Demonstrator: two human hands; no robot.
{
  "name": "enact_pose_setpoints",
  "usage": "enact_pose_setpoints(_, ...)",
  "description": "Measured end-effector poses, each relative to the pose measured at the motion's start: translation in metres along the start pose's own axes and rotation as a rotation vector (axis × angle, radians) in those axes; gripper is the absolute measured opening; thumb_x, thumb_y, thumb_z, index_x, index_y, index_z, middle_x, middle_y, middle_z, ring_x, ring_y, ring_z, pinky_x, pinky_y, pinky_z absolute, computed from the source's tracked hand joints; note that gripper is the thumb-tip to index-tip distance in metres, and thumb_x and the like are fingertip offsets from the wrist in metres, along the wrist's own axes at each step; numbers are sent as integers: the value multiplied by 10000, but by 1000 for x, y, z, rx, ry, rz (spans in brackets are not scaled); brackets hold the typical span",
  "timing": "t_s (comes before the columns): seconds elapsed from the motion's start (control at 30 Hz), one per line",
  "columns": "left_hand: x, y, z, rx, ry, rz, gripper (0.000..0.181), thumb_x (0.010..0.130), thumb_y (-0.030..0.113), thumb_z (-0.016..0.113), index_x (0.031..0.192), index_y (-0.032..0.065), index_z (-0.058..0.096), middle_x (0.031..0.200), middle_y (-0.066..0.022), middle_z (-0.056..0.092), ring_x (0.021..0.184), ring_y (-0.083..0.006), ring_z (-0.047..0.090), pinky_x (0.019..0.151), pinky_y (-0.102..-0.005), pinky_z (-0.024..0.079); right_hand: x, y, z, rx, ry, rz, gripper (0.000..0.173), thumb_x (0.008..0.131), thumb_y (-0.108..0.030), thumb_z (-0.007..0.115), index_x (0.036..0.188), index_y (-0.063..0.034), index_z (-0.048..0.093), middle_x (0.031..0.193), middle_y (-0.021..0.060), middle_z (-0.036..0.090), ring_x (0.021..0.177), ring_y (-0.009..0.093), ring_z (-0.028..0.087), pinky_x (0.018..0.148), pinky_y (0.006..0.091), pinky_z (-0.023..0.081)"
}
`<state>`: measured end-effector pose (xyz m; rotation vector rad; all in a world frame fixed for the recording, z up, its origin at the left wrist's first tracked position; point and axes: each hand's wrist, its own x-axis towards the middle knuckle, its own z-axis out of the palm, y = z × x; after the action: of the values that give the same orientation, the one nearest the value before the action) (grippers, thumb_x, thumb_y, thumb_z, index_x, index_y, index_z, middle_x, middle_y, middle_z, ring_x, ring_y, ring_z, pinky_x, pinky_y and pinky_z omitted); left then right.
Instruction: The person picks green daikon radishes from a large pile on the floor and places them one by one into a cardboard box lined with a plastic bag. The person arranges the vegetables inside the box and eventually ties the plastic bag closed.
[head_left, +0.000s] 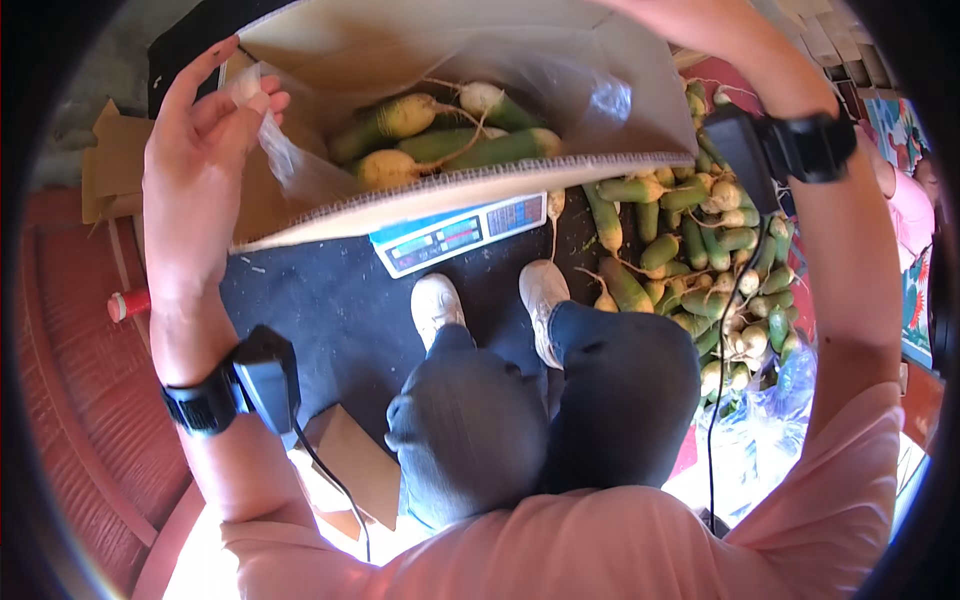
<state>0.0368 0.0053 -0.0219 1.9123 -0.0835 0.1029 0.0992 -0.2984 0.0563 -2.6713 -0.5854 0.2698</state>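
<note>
A large open cardboard box (465, 180) stands before me, tilted in the view, on a digital scale (465, 232). Several green-and-white radishes (405, 116) with long roots lie inside it, on a clear plastic liner bag (300, 161). At the box's left corner, my left hand (217, 112) pinches the edge of the liner between thumb and fingers. My right arm reaches past the box's right side, and the right hand is beyond the top edge of the view.
A big heap of radishes (697, 240) covers the floor on the right, with clear plastic (765, 420) near its lower end. Another cardboard box (352, 465) is at lower left. A red-capped object (129, 306) lies left. Another person's pink sleeve (911, 217) shows far right.
</note>
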Motion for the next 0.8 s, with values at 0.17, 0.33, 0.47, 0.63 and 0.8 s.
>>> enact_pose_setpoints(0.17, -25, -1, -19, 55, -2, -50, 456, 927, 81, 556, 1349, -23, 420, 1053, -149, 657, 963, -156, 641, 899, -275, 495, -91, 138, 34, 260, 566, 63, 393, 938, -259, 572, 1272, -60, 518, 1165, 114, 624, 1031, 212, 607, 853, 338, 483)
enact_pose_setpoints(0.33, -46, 11, -29, 24, 71, -62, 465, 929, 97, 568, 1351, -24, 413, 1065, -160, 650, 971, -164, 639, 894, -289, 509, -188, 140, 93, 528, 711, 377, 373, 951, -251, 545, 1225, 1, 514, 1097, 108, 623, 903, 165, 638, 773, 279, 505)
enact_pose_setpoints(0.47, -67, 30, -33, 74, 143, -64, 454, 926, 94, 571, 1341, -22, 428, 1102, -169, 634, 979, -172, 636, 890, -285, 512, -258, 150, 132, 490, 635, 467, 373, 950, -238, 543, 1243, -9, 502, 1112, 112, 617, 900, 167, 634, 750, 289, 504)
enact_pose_setpoints(0.63, -84, 35, -30, 109, 137, -45, 431, 932, 119, 570, 1322, -24, 458, 1155, -173, 610, 1018, -184, 621, 886, -285, 504, -334, 177, 160, 421, 595, 615, 354, 934, -201, 556, 1245, -41, 509, 1079, 124, 629, 875, 171, 633, 745, 295, 501)
enact_pose_setpoints(0.8, -98, 38, -38, 215, 157, -68, 443, 946, 203, 562, 1326, -7, 471, 1201, -165, 591, 1080, -202, 593, 928, -305, 468, -399, 209, 186, 258, 583, 748, 321, 880, -161, 604, 1176, -47, 555, 1013, 148, 659, 799, 235, 661, 714, 344, 508)
